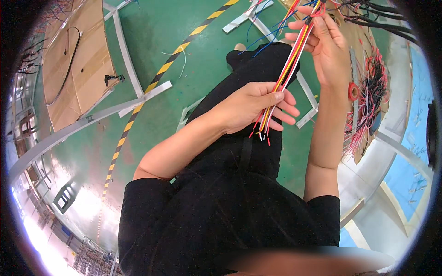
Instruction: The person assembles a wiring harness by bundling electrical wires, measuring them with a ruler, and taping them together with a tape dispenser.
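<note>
Green floor (147,48): spread below me, with a black-and-yellow striped band (165,67) running across it.
Cardboard panel (87,43): sat well apart on my left, out of my way.
Wire tangle (375,80): lay to the right, beyond my forearm; I judged it best to keep my loose ends clear of it.
Wire bundle (293,62): ran slantwise between my two hands, over my dark trousers, its red, yellow and white strands side by side and nearly straight. A light, even pull seemed the way to keep them parallel.
Left hand (251,105): thumb over the strands, fingers partly open and fanned out behind them, holding the bundle loosely near its lower end. A firmer pinch, I thought, would stop single wires sliding out.
Right hand (330,50): thumb and forefinger nearly closed at the upper part, the other fingers spread and reaching behind the wires. How hard they pressed, I cannot tell.
Red strand (317,15): crossed the bundle at my right fingertips; it called for lying flat, without pinching a wire out of line.
Wire tips (261,133): hung below my left hand, splayed and uneven, so they wanted gentle handling.
</note>
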Available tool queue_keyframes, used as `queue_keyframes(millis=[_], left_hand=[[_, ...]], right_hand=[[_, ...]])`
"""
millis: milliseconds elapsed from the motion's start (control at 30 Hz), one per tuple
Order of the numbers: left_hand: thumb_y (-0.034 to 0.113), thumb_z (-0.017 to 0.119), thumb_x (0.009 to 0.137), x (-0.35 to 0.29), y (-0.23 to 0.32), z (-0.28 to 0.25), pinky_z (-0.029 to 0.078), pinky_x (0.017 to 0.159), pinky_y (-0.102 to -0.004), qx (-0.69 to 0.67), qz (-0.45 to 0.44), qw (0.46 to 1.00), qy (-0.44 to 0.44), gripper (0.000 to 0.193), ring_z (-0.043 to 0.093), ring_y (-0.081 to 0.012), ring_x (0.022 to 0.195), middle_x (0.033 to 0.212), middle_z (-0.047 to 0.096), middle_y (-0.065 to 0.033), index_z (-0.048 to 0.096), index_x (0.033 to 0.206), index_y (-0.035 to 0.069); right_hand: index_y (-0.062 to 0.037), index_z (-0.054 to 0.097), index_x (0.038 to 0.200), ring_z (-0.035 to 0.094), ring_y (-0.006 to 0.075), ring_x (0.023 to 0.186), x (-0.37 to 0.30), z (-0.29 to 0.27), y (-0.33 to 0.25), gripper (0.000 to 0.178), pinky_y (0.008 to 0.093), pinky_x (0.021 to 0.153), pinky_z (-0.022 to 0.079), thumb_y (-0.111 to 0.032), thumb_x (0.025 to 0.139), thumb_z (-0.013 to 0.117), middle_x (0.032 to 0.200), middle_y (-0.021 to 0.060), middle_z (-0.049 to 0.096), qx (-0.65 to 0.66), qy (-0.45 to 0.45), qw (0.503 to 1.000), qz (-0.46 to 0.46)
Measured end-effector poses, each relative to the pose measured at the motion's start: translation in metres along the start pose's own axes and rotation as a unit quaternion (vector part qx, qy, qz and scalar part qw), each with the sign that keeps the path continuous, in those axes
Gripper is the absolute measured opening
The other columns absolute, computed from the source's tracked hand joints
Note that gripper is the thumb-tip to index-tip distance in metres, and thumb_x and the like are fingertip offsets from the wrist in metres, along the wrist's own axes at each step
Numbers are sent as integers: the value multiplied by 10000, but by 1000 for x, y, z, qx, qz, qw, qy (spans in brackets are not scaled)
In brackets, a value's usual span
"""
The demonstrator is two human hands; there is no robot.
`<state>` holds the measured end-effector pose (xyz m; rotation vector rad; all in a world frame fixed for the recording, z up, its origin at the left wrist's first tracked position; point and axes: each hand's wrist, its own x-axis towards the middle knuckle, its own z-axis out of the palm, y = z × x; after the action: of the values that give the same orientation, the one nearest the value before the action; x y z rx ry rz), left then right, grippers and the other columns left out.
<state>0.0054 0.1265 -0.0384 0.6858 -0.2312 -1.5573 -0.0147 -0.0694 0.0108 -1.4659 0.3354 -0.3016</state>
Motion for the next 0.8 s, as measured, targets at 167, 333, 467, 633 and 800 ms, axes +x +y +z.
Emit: queue_keyframes(millis=[167, 333, 467, 633, 800], left_hand=[[252, 413, 1017, 0, -1, -1, 560, 737, -325, -6, 7, 1000, -2, 269, 662, -206, 925, 1039, 643, -138, 534, 1070, 19], [251, 406, 1019, 1, -1, -1, 560, 737, -322, -9, 13, 1000, -9, 255, 665, -207, 929, 1035, 647, -141, 530, 1014, 29], [251, 397, 1022, 0, -1, -2, 560, 737, -322, -3, 12, 1000, -2, 252, 666, -208, 932, 1036, 648, -143, 526, 996, 36], [253, 394, 1023, 1, -2, -1, 560, 740, -322, -1, 18, 1000, -9, 256, 665, -210, 939, 1032, 649, -145, 526, 998, 35], [258, 399, 1022, 1, -3, -2, 562, 742, -325, -4, 15, 1000, -13, 259, 665, -217, 938, 1031, 648, -151, 523, 1003, 31]], right_hand=[[-19, 545, 1187, 686, 204, 787, 2, 1, 3, 326, 303, 707, 564, -266, 1009, 429, 892, 98, 664, 12, 0, 1000, -5], [-35, 548, 1138, 682, 192, 773, 2, -2, 5, 299, 301, 693, 564, -276, 1011, 427, 867, 70, 649, 18, -14, 1000, -7], [-42, 550, 1124, 679, 187, 767, 4, -6, 6, 292, 301, 685, 565, -283, 1009, 431, 850, 60, 637, 26, -32, 999, -13], [-56, 546, 1102, 663, 174, 730, 3, -4, 7, 278, 302, 666, 564, -293, 1008, 437, 828, 46, 613, 38, -17, 999, -7], [-52, 543, 1101, 651, 170, 717, 2, -3, 7, 281, 305, 670, 562, -294, 1009, 435, 821, 44, 601, 30, -16, 999, -3]])
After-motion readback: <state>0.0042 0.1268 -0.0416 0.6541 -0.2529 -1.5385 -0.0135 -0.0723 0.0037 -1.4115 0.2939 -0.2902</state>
